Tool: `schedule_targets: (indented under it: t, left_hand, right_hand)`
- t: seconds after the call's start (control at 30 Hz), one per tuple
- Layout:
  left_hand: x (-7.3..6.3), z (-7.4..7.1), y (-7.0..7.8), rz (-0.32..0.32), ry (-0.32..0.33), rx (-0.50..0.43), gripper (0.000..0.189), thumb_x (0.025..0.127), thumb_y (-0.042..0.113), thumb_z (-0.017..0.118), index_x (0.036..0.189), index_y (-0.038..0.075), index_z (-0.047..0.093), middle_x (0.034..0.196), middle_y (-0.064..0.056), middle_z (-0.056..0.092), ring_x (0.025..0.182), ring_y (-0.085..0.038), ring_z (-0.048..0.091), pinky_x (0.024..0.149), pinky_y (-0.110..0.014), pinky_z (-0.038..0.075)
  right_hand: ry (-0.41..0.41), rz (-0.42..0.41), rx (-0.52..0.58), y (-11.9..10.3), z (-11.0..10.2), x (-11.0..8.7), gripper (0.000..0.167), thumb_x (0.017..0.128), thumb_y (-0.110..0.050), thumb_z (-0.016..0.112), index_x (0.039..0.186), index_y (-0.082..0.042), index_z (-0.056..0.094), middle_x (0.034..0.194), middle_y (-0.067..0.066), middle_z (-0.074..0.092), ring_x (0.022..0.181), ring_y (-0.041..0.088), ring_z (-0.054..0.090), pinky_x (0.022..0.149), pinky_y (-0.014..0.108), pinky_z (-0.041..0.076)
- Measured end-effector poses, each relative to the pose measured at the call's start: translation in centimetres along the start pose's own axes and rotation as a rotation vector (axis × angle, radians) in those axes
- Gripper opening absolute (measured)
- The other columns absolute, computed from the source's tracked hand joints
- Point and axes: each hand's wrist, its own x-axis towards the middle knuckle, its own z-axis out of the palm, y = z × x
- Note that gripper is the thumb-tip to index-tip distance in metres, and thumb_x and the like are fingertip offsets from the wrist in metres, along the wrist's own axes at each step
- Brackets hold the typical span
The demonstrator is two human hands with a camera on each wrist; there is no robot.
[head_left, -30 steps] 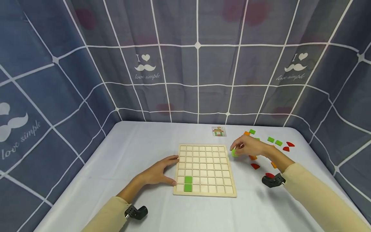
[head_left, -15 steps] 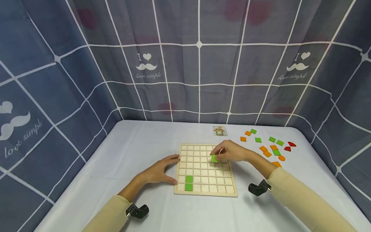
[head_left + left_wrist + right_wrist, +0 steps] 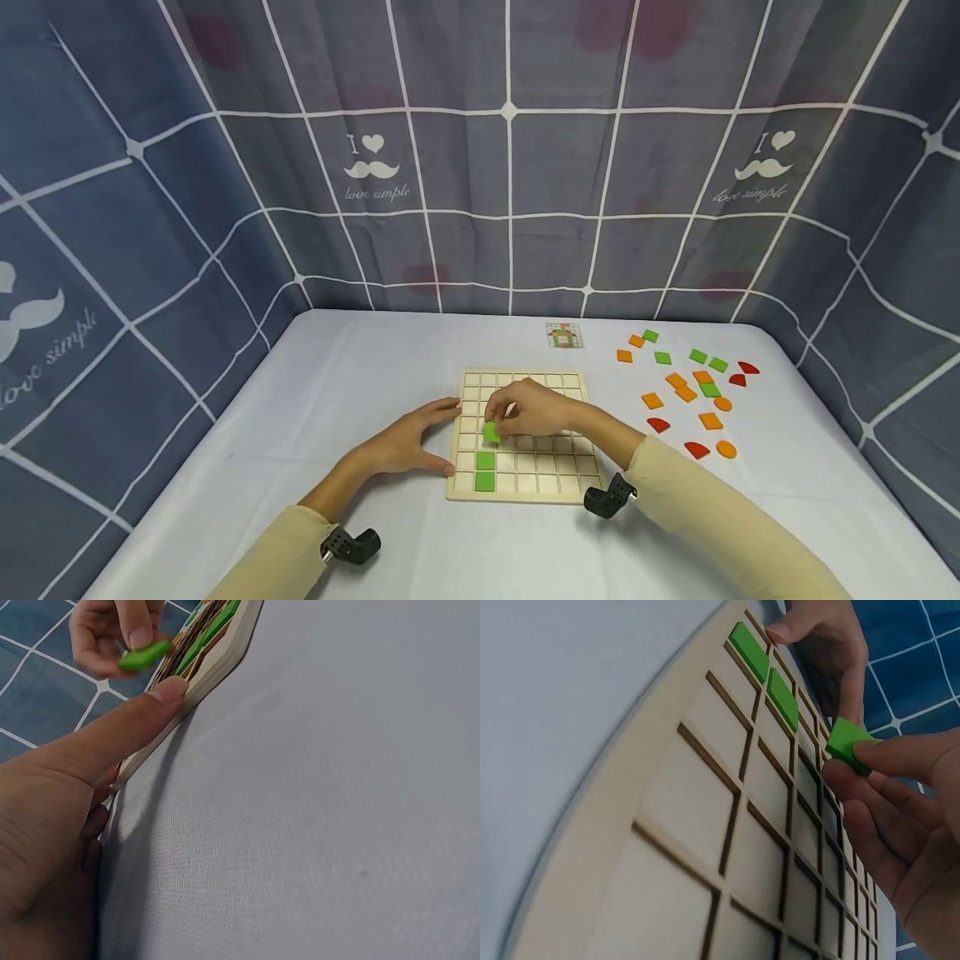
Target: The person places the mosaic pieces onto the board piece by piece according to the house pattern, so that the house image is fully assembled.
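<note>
A wooden grid board (image 3: 525, 493) lies on the white table, with two green square tiles (image 3: 485, 471) set one behind the other in its second column from the left. Above that column, my right hand (image 3: 536, 408) pinches another green square tile (image 3: 847, 742) between thumb and fingers, just beyond the two placed ones. In the right wrist view this tile is tilted and raised over the grid. My left hand (image 3: 408, 442) rests at the board's left edge, thumb and fingers spread and touching the rim. The left wrist view shows its thumb (image 3: 169, 690) on the frame.
Loose orange squares (image 3: 652, 401), green squares (image 3: 698, 356), red quarter-round pieces (image 3: 697, 450) and orange discs (image 3: 726, 449) lie scattered right of the board. A small printed pattern card (image 3: 564, 335) lies behind it. A grid-patterned curtain (image 3: 480, 167) encloses the table.
My right hand has carried the green tile from the board's right side leftward across the grid to the second column. The left hand has stayed at the board's edge.
</note>
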Motion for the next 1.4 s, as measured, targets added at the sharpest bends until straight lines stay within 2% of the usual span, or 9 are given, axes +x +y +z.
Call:
schedule_targets:
  t: [0.17,0.43,0.63,0.8,1.0,1.1,1.4]
  left_hand:
    - [0.1,-0.1,0.1,0.003,0.001,-0.001,0.100,0.079,0.044,0.090,0.158,0.007,0.042,0.167,-0.007,0.029,0.153,-0.033,0.022,0.121,-0.057,0.021]
    - [0.2,-0.3,0.3,-0.007,-0.002,0.000,0.099,0.080,0.043,0.090,0.158,0.006,0.041,0.167,-0.006,0.029,0.154,-0.033,0.022,0.121,-0.056,0.021]
    - [0.1,-0.3,0.2,0.003,-0.002,-0.010,0.099,0.080,0.042,0.090,0.158,0.005,0.042,0.167,-0.009,0.030,0.153,-0.034,0.022,0.121,-0.057,0.021]
    - [0.0,-0.2,0.1,0.003,0.006,-0.006,0.098,0.080,0.043,0.090,0.157,0.005,0.043,0.167,-0.009,0.030,0.153,-0.035,0.023,0.121,-0.058,0.021]
    - [-0.1,0.0,0.1,0.001,0.004,-0.012,0.097,0.079,0.042,0.090,0.156,0.004,0.044,0.166,-0.009,0.030,0.153,-0.036,0.023,0.121,-0.059,0.020]
    - [-0.1,0.0,0.1,0.007,0.007,-0.014,0.097,0.079,0.042,0.090,0.156,0.004,0.044,0.166,-0.009,0.030,0.153,-0.036,0.023,0.121,-0.058,0.020]
    - [-0.1,0.0,0.3,0.008,0.014,-0.017,0.098,0.079,0.040,0.091,0.156,0.002,0.044,0.166,-0.010,0.031,0.153,-0.035,0.023,0.121,-0.057,0.020]
  right_hand:
    - [0.012,0.023,-0.024,0.2,1.1,0.8,0.013,0.095,-0.002,0.071,0.106,-0.007,0.077,0.084,-0.008,0.072,0.082,0.007,0.068,0.085,0.026,0.056]
    - [0.058,0.047,-0.069,-0.4,1.4,1.5,0.007,0.088,-0.001,0.081,0.091,-0.007,0.082,0.080,-0.008,0.074,0.071,0.005,0.068,0.066,0.025,0.058]
    - [0.102,0.064,-0.220,-1.0,1.9,1.6,0.007,0.086,-0.003,0.084,0.084,-0.010,0.083,0.081,-0.009,0.073,0.073,0.001,0.062,0.068,0.023,0.054]
    - [0.098,0.066,-0.231,-1.0,2.3,1.4,0.008,0.088,-0.003,0.081,0.092,-0.010,0.083,0.083,-0.007,0.075,0.074,0.001,0.064,0.071,0.023,0.054]
    - [0.048,0.016,-0.151,-0.1,1.7,0.2,0.018,0.090,-0.003,0.079,0.108,-0.007,0.080,0.097,-0.004,0.076,0.085,0.003,0.068,0.078,0.023,0.056]
    - [0.035,0.012,-0.112,0.4,1.0,-0.6,0.023,0.090,-0.004,0.079,0.113,-0.006,0.078,0.099,-0.004,0.075,0.086,0.004,0.069,0.078,0.025,0.057]
    - [0.080,0.030,-0.130,1.8,-1.7,-3.6,0.023,0.089,-0.007,0.081,0.112,-0.005,0.078,0.097,-0.003,0.076,0.085,0.007,0.069,0.078,0.028,0.058]
